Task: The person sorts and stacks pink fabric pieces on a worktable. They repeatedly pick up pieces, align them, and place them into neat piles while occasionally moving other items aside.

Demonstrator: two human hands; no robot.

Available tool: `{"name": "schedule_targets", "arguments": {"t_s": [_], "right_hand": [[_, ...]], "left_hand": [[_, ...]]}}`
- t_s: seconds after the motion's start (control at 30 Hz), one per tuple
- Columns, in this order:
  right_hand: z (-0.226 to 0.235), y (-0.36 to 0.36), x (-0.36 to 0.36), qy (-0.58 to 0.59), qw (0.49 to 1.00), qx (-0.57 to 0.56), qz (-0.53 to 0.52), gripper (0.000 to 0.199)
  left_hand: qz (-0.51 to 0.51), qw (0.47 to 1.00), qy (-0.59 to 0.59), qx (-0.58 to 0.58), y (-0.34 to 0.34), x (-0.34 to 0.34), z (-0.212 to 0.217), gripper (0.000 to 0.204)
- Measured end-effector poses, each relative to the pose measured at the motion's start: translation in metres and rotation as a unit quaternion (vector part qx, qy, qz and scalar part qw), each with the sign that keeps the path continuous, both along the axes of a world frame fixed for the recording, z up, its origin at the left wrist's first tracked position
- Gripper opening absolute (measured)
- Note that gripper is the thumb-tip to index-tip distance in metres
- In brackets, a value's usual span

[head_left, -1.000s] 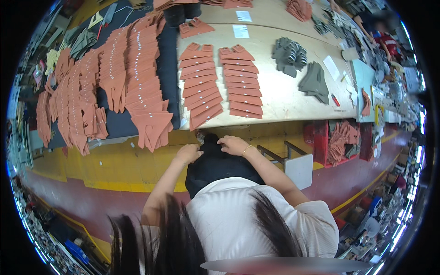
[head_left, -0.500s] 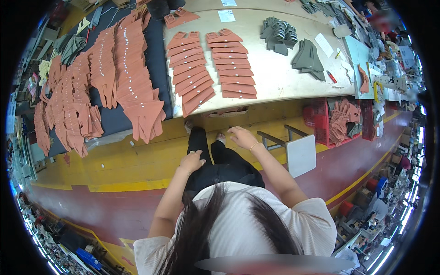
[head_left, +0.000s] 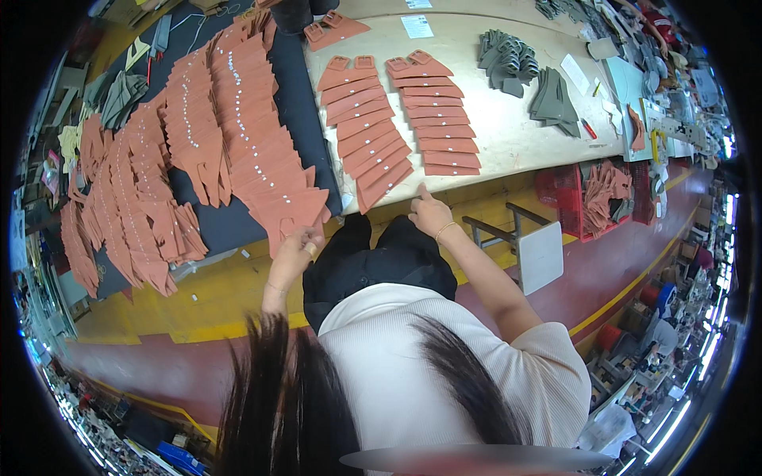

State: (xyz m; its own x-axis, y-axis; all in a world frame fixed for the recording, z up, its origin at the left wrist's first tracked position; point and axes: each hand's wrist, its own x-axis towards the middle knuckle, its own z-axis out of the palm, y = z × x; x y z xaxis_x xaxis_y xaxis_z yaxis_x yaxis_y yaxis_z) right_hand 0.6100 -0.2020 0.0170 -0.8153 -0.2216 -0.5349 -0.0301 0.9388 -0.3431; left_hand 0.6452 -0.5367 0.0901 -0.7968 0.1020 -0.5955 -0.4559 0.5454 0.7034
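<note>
Pale tabletop [head_left: 508, 136] shows on my remote head feed. Left of it, I see a rust-coloured stack [head_left: 258, 131], long axis front-to-back, narrow end toward the wearer; the left hand [head_left: 294, 254] curls there, grasp unclear. Just before the tabletop, the right hand [head_left: 431, 213] hangs, fingers released.

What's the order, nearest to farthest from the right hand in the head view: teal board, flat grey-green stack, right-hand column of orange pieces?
From the right hand:
1. Right-hand column of orange pieces: just beyond the hand, on the table.
2. Flat grey-green stack: farther right on the table.
3. Teal board: farthest right, beyond the stack.
</note>
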Motion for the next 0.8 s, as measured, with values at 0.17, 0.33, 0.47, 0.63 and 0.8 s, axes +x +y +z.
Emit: {"name": "schedule_targets", "arguments": {"t_s": [0.17, 0.33, 0.47, 0.63, 0.8], "right_hand": [[-0.004, -0.006, -0.008, -0.072, 0.997, 0.027, 0.019, 0.026], [-0.006, -0.011, -0.015, -0.1, 0.995, 0.021, 0.02, 0.03], [0.001, -0.013, -0.019, -0.141, 0.988, 0.027, 0.054, 0.033], [0.012, -0.021, -0.027, -0.184, 0.978, 0.054, 0.082, 0.032], [0.017, -0.021, -0.031, -0.195, 0.977, 0.024, 0.081, 0.037]], "left_hand": [[-0.014, 0.998, 0.046, -0.04, -0.039, -0.042, -0.012, 0.031], [-0.076, 0.995, -0.013, -0.065, -0.047, -0.063, -0.019, 0.038], [-0.08, 0.994, -0.031, -0.061, -0.044, -0.066, -0.017, 0.045], [-0.102, 0.987, -0.122, -0.038, -0.051, -0.078, -0.027, 0.053], [-0.128, 0.983, -0.129, 0.011, -0.065, -0.075, -0.03, 0.056]]}}
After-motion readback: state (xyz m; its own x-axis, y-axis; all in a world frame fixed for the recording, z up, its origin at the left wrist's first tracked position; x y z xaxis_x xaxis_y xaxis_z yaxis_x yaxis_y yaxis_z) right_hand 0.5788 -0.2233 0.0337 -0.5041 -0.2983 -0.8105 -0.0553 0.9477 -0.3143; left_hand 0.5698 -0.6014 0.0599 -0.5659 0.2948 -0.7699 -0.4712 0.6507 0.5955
